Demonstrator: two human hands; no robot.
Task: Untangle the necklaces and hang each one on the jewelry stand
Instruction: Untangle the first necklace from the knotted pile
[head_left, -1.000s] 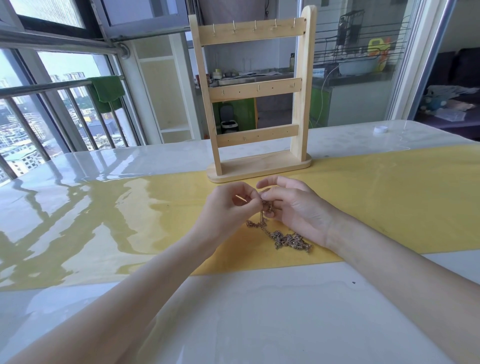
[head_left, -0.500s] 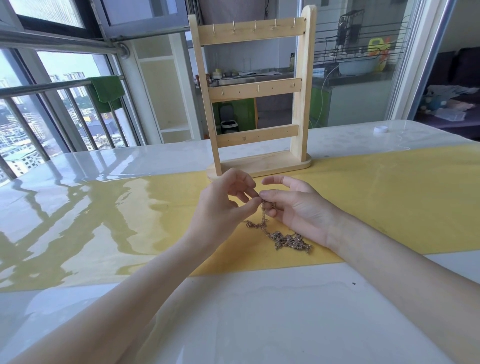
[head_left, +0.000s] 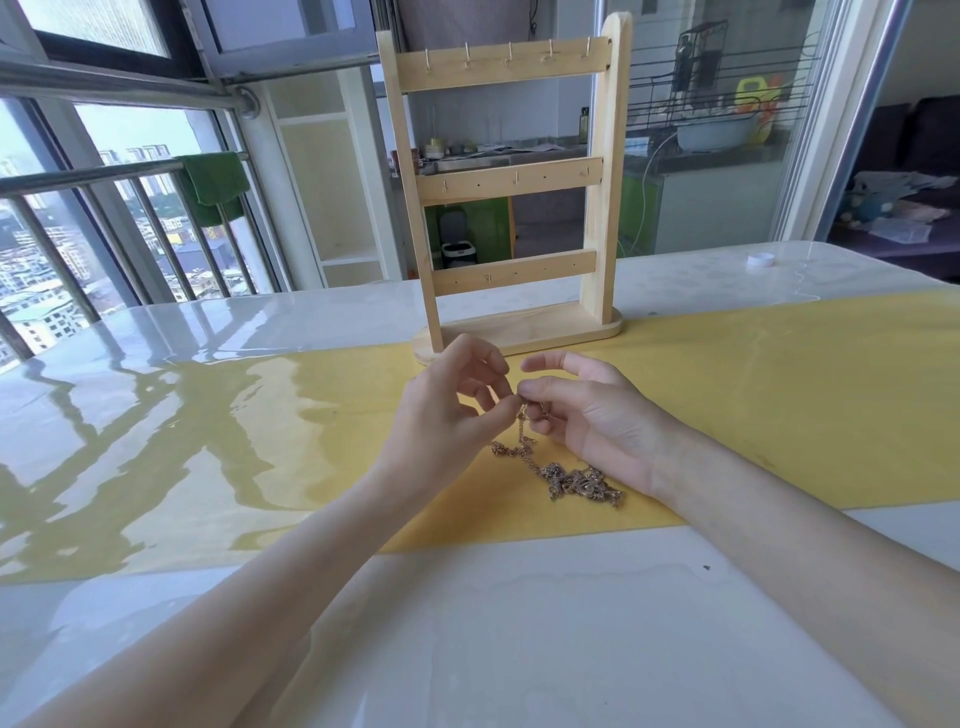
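A tangle of gold necklaces (head_left: 579, 483) lies on the yellow runner (head_left: 779, 405), with one strand rising from it to my fingertips. My left hand (head_left: 447, 410) and my right hand (head_left: 587, 415) meet above the runner and both pinch that raised strand between thumb and forefinger. The wooden jewelry stand (head_left: 511, 187) is upright just behind my hands. It has three crossbars with small hooks, and nothing hangs on them.
The glossy white table (head_left: 467, 623) stretches toward me. A small white cap (head_left: 760, 261) sits at the back right. A window railing with a green towel (head_left: 215, 184) is at the left, beyond the table's far edge.
My left hand has lifted a little and its other fingers have spread apart. The pinched strand has risen slightly while the tangle stayed in place.
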